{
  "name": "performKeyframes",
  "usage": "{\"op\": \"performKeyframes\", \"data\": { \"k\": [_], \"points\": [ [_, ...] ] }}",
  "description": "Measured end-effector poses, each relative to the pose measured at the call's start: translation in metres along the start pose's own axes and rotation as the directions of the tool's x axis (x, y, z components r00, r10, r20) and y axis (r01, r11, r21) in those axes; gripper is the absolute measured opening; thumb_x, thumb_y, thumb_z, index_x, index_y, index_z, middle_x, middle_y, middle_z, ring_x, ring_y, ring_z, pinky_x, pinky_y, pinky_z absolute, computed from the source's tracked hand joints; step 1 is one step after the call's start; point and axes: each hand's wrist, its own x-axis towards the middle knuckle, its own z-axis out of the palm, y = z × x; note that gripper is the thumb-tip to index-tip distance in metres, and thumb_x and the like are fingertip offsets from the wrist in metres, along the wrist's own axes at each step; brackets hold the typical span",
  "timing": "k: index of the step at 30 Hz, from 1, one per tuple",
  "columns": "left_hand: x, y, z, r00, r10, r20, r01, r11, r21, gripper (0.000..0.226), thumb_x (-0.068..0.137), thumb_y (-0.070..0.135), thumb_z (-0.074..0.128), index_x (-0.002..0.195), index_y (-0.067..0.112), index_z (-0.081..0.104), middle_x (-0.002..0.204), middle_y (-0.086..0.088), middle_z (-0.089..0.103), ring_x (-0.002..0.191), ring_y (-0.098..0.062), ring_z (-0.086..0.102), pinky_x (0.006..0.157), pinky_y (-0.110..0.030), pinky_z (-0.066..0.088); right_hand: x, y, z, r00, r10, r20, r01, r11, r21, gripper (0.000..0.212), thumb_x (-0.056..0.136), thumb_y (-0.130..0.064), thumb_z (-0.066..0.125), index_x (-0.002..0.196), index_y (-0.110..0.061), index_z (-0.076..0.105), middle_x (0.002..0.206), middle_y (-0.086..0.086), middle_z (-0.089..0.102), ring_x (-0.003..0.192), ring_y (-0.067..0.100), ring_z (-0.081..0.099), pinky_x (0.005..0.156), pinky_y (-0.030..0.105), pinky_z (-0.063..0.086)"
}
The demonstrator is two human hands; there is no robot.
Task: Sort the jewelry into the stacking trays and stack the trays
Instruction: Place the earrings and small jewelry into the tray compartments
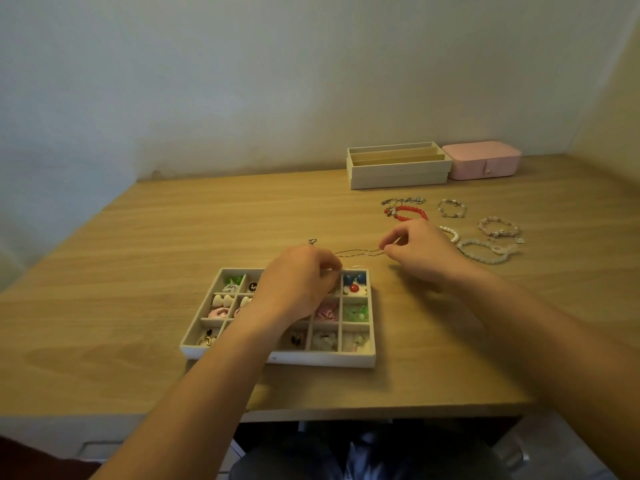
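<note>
A thin silver chain necklace (360,252) is stretched between my two hands just beyond the cream gridded tray (322,359). My left hand (298,280) hovers over the tray's far middle cells and pinches one end. My right hand (420,251) pinches the other end, to the right of the tray. The tray's small cells hold earrings and charms in white, pink, green, blue and red. A small silver piece (312,241) lies on the table just beyond my left hand. Two stacked cream trays (398,176) with long slots stand at the back.
A pink closed jewelry box (483,161) sits right of the stacked trays by the wall. Several bracelets lie at the right: a red bead one (408,212), silver chains, and pearl and pale bead ones (485,251). The desk's front edge (381,412) is near my body.
</note>
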Motion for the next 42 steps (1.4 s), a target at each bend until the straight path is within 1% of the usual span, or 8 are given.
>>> {"op": "performKeyframes", "data": {
  "k": [5, 18, 22, 24, 27, 31, 35, 42],
  "points": [
    [0.001, -0.014, -0.006, 0.998, -0.031, 0.057, 0.032, 0.999, -0.019, 0.012, 0.096, 0.028, 0.065, 0.102, 0.035, 0.073, 0.099, 0.018, 0.069, 0.089, 0.001, 0.061, 0.087, -0.032, 0.057, 0.006, -0.007, 0.005, 0.992, -0.063, 0.114, 0.062, 0.998, 0.011, 0.008, 0.096, -0.022, 0.068, 0.1, -0.028, 0.072, 0.098, -0.011, 0.064, 0.092, 0.004, 0.059, 0.07, 0.018, 0.046],
    [0.007, -0.026, -0.012, 0.996, -0.075, 0.04, 0.076, 0.997, -0.02, 0.009, 0.094, 0.032, 0.068, 0.098, 0.036, 0.075, 0.095, 0.019, 0.07, 0.088, -0.002, 0.062, 0.082, -0.036, 0.058, 0.008, -0.031, 0.033, 0.979, -0.09, 0.183, 0.134, 0.961, -0.24, 0.003, 0.1, -0.028, 0.06, 0.101, -0.026, 0.063, 0.098, -0.009, 0.061, 0.088, 0.006, 0.056, 0.084, 0.031, 0.054],
    [0.019, -0.02, -0.004, 0.996, -0.082, 0.035, 0.082, 0.997, 0.007, 0.01, 0.094, 0.031, 0.067, 0.099, 0.036, 0.075, 0.097, 0.018, 0.071, 0.09, -0.006, 0.064, 0.083, -0.038, 0.059, 0.008, -0.032, 0.02, 0.994, -0.025, 0.107, 0.007, 0.987, 0.159, 0.009, 0.104, -0.023, 0.053, 0.108, -0.017, 0.059, 0.099, 0.0, 0.062, 0.086, 0.01, 0.059, 0.069, 0.023, 0.047],
    [0.025, -0.013, 0.0, 0.997, -0.069, 0.029, 0.069, 0.997, 0.03, 0.011, 0.094, 0.031, 0.067, 0.101, 0.037, 0.074, 0.097, 0.017, 0.072, 0.089, -0.008, 0.065, 0.081, -0.038, 0.059, 0.006, -0.035, 0.009, 0.991, 0.0, 0.132, -0.059, 0.894, 0.444, 0.012, 0.104, -0.02, 0.055, 0.111, -0.013, 0.062, 0.101, 0.006, 0.065, 0.084, 0.016, 0.06, 0.071, 0.028, 0.051],
    [0.035, -0.001, 0.005, 0.997, -0.054, 0.048, 0.053, 0.998, 0.021, 0.013, 0.095, 0.032, 0.066, 0.105, 0.035, 0.074, 0.098, 0.014, 0.072, 0.088, -0.008, 0.065, 0.081, -0.038, 0.06, 0.0, -0.039, -0.004, 0.983, -0.045, 0.18, -0.072, 0.802, 0.593, 0.013, 0.102, -0.015, 0.058, 0.113, -0.011, 0.065, 0.097, 0.006, 0.067, 0.08, 0.017, 0.06, 0.07, 0.03, 0.054],
    [0.035, 0.013, 0.002, 0.999, -0.045, 0.027, 0.05, 0.974, -0.22, 0.032, 0.093, 0.031, 0.069, 0.125, 0.026, 0.064, 0.109, 0.009, 0.07, 0.097, -0.01, 0.065, 0.09, -0.04, 0.058, -0.007, -0.041, -0.012, 0.977, -0.083, 0.198, -0.058, 0.789, 0.612, 0.012, 0.1, -0.016, 0.062, 0.111, -0.012, 0.067, 0.093, 0.004, 0.068, 0.078, 0.016, 0.06, 0.067, 0.026, 0.054],
    [0.014, 0.026, -0.01, 0.999, -0.016, -0.039, -0.011, 0.79, -0.612, 0.046, 0.086, 0.025, 0.078, 0.126, 0.025, 0.054, 0.107, 0.007, 0.07, 0.093, -0.009, 0.07, 0.078, -0.034, 0.063, -0.017, -0.041, -0.015, 0.979, -0.072, 0.19, -0.064, 0.776, 0.627, 0.011, 0.098, -0.019, 0.065, 0.108, -0.015, 0.067, 0.098, 0.006, 0.068, 0.085, 0.019, 0.063, 0.07, 0.027, 0.055],
    [-0.013, 0.025, -0.015, 0.993, -0.105, -0.05, 0.016, 0.545, -0.839, 0.018, 0.087, 0.011, 0.076, 0.103, 0.01, 0.068, 0.088, -0.011, 0.076, 0.078, -0.019, 0.074, 0.075, -0.032, 0.063, -0.037, -0.039, -0.02, 0.978, -0.091, 0.188, -0.051, 0.771, 0.635, 0.013, 0.094, -0.02, 0.071, 0.106, -0.015, 0.07, 0.084, -0.002, 0.072, 0.077, 0.015, 0.062, 0.068, 0.026, 0.055]
  ]
}}
